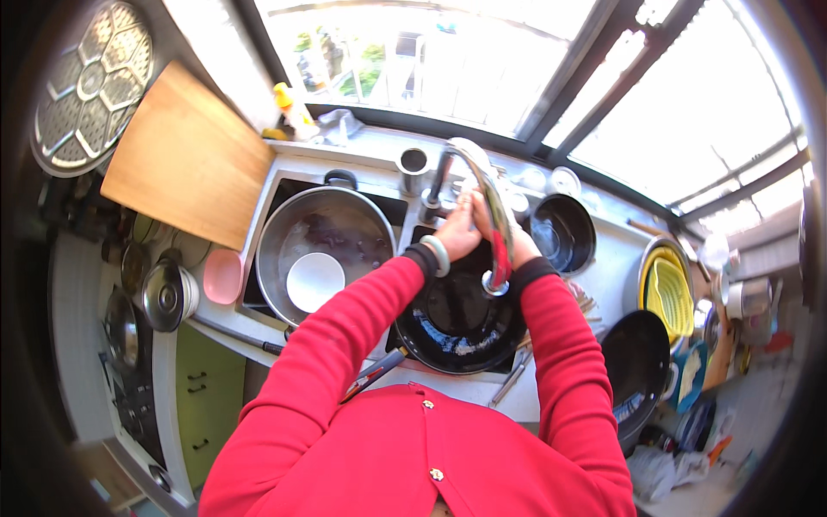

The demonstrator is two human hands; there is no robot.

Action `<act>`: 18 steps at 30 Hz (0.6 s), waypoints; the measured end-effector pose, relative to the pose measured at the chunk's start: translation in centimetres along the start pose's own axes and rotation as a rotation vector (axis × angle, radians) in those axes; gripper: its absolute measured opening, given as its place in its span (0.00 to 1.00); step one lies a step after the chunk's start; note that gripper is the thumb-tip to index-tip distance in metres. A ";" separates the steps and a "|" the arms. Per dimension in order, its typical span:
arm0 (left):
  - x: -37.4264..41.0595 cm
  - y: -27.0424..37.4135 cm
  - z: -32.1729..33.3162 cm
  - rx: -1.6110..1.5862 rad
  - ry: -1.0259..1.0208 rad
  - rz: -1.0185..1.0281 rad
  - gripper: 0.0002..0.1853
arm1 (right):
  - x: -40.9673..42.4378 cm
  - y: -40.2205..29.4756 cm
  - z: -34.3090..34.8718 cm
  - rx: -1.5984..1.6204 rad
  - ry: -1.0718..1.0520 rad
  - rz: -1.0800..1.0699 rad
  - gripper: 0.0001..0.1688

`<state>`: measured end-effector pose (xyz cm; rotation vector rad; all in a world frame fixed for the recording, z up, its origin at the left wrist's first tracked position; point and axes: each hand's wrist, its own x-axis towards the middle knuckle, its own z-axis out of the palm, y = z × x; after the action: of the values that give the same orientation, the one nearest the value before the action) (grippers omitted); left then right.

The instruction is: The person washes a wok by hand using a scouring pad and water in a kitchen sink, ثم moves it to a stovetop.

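Note:
My left hand (pixel 460 227), with a pale bangle at its wrist, is close to my right hand (pixel 484 213) behind the curved chrome faucet (pixel 481 171). The faucet hides part of my right hand, and I cannot tell whether either holds anything. Below them a black frying pan (pixel 460 310) lies over the right sink basin, its inside wet and shiny. In the left basin stands a large metal pot (pixel 270 258) of cloudy water with a white bowl (pixel 316 282) in it. A metal cup (pixel 412 169) stands left of the faucet.
A wooden cutting board (pixel 190 155) and a pink dish (pixel 223 276) are at the left. Right of the faucet is a dark pot (pixel 562 234). Farther right are a yellow basket (pixel 669 297) and a large black wok (pixel 636 368). The pan's handle (pixel 375 373) reaches over the counter's front edge.

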<state>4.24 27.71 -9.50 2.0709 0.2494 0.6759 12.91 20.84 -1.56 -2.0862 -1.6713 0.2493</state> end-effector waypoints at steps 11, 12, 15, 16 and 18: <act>-2.7 5.1 -2.9 -0.119 -0.319 -0.125 0.42 | -4.9 0.1 1.3 0.370 0.186 0.217 0.14; -3.3 5.7 -3.6 -0.137 -0.324 -0.152 0.42 | -5.8 -0.2 1.5 0.410 0.237 0.251 0.14; -6.4 6.7 -4.5 -0.143 -0.358 -0.160 0.41 | -10.5 2.7 5.5 0.643 0.444 0.253 0.13; -7.8 6.7 -4.8 -0.141 -0.372 -0.156 0.41 | -12.4 3.5 7.4 0.789 0.404 0.411 0.12; -10.4 7.2 -5.7 -0.170 -0.394 -0.189 0.40 | -14.7 0.7 7.9 0.903 0.331 0.616 0.11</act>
<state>-8.15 23.31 -4.92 1.9391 0.1529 0.1609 6.63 8.43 -10.92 -1.7065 -0.5024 0.6605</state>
